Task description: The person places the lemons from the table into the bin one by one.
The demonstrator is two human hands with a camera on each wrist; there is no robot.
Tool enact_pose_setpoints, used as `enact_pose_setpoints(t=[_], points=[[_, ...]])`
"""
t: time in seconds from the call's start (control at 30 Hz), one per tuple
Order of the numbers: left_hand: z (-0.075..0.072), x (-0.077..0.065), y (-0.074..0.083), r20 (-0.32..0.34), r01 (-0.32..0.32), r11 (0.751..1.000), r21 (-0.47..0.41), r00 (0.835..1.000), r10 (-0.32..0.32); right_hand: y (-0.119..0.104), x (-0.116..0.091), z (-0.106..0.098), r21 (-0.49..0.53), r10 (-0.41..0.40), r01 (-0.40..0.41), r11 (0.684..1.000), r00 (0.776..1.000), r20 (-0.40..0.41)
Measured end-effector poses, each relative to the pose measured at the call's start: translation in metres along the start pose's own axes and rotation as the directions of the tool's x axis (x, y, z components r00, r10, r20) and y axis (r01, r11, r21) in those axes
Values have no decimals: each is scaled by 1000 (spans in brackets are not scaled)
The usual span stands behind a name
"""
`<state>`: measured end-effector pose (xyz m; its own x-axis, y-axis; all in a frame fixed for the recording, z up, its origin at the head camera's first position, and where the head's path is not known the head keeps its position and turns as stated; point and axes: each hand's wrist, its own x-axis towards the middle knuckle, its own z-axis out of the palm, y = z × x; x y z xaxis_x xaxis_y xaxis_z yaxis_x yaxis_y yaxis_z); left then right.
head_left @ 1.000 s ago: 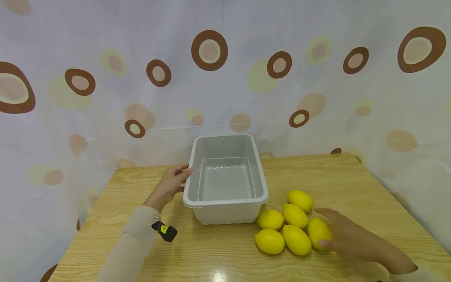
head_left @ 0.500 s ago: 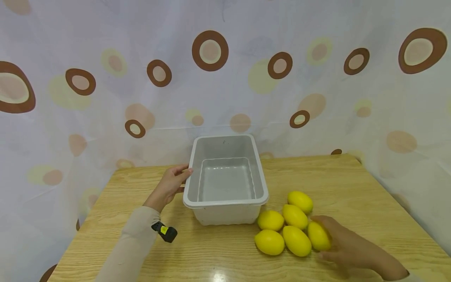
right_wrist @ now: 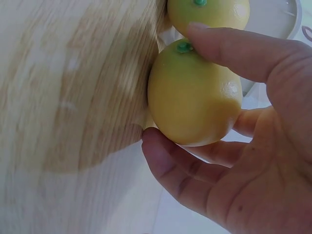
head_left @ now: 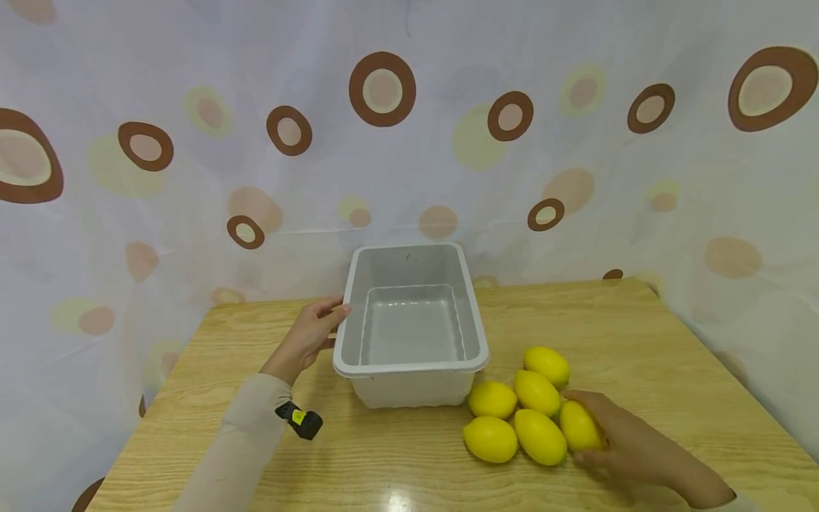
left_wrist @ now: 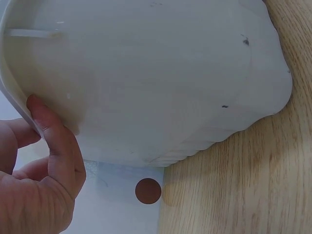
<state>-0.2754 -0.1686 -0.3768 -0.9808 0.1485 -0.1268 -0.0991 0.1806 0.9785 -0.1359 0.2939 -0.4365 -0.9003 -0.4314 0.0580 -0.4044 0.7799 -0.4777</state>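
A light grey plastic tub (head_left: 409, 387) stands in the middle of the table, its inside bare. My left hand (head_left: 311, 333) grips the tub's left rim; in the left wrist view, fingers (left_wrist: 58, 146) bend under that rim against the outer wall. At the right, several yellow lemons (head_left: 539, 436) lie clustered by the tub's near right corner. My right hand (head_left: 640, 444) holds the rightmost lemon (head_left: 579, 427), low at the table. The right wrist view shows the thumb (right_wrist: 229, 48) over this lemon's green stem end (right_wrist: 184, 47) and the fingers curled along its other side.
The wooden table (head_left: 397, 462) reaches back to a pale curtain (head_left: 409, 178) printed with brown rings. A black wrist camera (head_left: 301, 419) sits on my left sleeve. Another lemon (right_wrist: 209, 17) lies right beside the held one.
My right hand has dropped lower, and its thumb and fingers have come round the sides of the rightmost lemon. The left hand, the tub and the other lemons stay in place.
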Motion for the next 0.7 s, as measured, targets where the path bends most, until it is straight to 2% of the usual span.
enact_pose_setpoints(t=[0.23, 0.7], points=[[1, -1, 2, -4, 5, 1000, -4, 1000, -5, 0, -1, 0, -18, 4, -5, 1000, 1000, -29], [0, 0, 0, -1, -1, 1000, -11, 1000, 1, 6, -13, -3, -40, 109, -111, 993, 992, -66]])
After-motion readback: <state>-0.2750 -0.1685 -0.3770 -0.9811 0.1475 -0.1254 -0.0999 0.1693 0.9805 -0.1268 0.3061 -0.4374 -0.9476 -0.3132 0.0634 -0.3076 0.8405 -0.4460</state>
